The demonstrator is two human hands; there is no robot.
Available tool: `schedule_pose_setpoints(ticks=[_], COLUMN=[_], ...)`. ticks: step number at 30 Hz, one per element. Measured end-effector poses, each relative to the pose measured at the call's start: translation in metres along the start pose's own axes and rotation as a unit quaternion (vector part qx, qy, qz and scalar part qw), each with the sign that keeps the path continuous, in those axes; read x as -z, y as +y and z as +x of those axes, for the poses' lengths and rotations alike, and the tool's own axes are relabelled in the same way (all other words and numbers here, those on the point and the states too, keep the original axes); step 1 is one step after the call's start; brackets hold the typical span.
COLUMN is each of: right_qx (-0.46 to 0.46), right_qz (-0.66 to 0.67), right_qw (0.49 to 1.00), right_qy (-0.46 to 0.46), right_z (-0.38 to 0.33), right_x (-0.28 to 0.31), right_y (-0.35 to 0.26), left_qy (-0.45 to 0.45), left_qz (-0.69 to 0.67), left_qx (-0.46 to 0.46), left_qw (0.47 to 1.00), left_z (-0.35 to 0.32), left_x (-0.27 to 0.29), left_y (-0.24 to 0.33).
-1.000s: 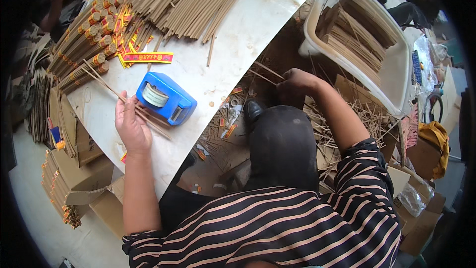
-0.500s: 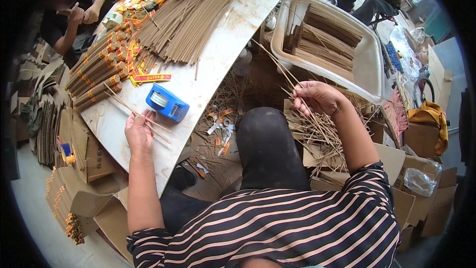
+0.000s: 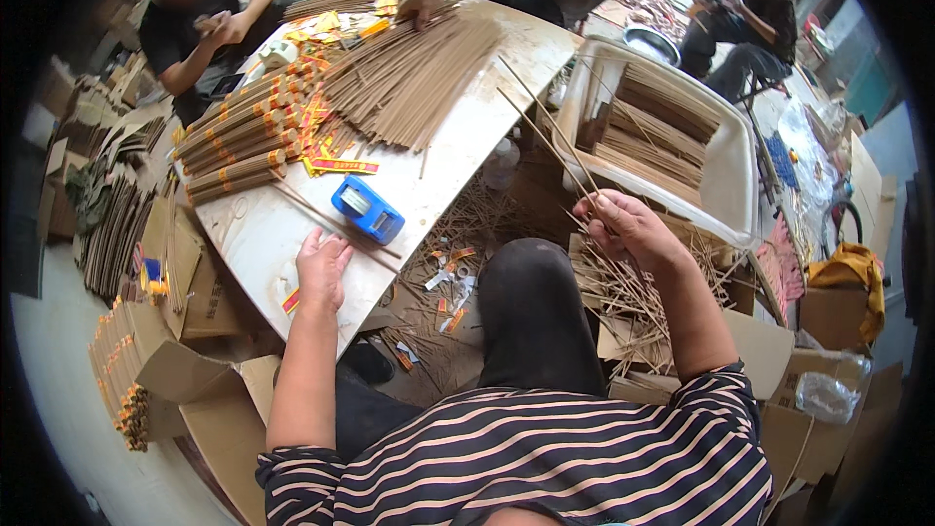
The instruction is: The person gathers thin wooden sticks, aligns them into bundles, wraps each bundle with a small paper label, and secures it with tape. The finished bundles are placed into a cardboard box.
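Note:
My right hand (image 3: 628, 226) pinches a few thin brown incense sticks (image 3: 585, 181), which slant up and away toward the white tub. Beside the blue tape dispenser (image 3: 367, 209), my left hand (image 3: 323, 268) rests at the table's near edge with its fingers stretched out. A few loose sticks (image 3: 382, 254) lie on the table between that hand and the dispenser. Partly under my left wrist is a red and yellow label strip (image 3: 290, 301). Below my right hand, a heap of loose sticks (image 3: 638, 307) fills an open cardboard box.
Banded incense bundles (image 3: 239, 146) are stacked on the white table (image 3: 453, 161), next to a wide spread of sticks (image 3: 414, 78). A co-worker's hand (image 3: 422, 3) touches that spread. The white tub (image 3: 730, 151) holds more sticks. Scraps and broken sticks litter the floor (image 3: 448, 273).
My left hand has let go of the sticks it held; they now lie on the table. My right hand still grips its sticks, now pointing more steeply. The view has shifted, showing more co-workers.

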State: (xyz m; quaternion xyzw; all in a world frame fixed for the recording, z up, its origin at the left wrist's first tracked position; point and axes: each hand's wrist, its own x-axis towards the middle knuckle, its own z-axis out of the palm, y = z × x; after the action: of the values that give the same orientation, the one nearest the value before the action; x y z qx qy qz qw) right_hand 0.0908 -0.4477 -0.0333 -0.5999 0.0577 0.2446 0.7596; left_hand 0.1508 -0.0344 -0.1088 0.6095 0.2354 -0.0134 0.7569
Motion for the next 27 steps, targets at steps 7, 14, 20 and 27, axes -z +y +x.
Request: schedule_pose_setpoints(ticks=[7,14,20,27], right_qx=[0.298,0.299,0.301,0.37], right_qz=[-0.617,-0.746,-0.771,-0.812], right_qw=[0.727,0.589,0.545,0.451], right_qy=[0.043,0.083,0.133,0.005], right_z=[0.116,0.239,0.287,0.301], right_x=[0.003,0.031,0.025,-0.005], right_y=[-0.03,-0.052,-0.039,-0.045], left_qy=[0.014,0.019,0.027,0.007], left_qz=[0.046,0.062,0.061,0.073], left_qx=[-0.038,-0.095,-0.114,-0.181], left_qw=[0.998,0.993,0.991,0.981], left_z=[-0.014,-0.02,-0.017,0.0], left_x=[0.007,0.03,0.03,0.014], left_y=[0.003,-0.008,0.001,0.02])
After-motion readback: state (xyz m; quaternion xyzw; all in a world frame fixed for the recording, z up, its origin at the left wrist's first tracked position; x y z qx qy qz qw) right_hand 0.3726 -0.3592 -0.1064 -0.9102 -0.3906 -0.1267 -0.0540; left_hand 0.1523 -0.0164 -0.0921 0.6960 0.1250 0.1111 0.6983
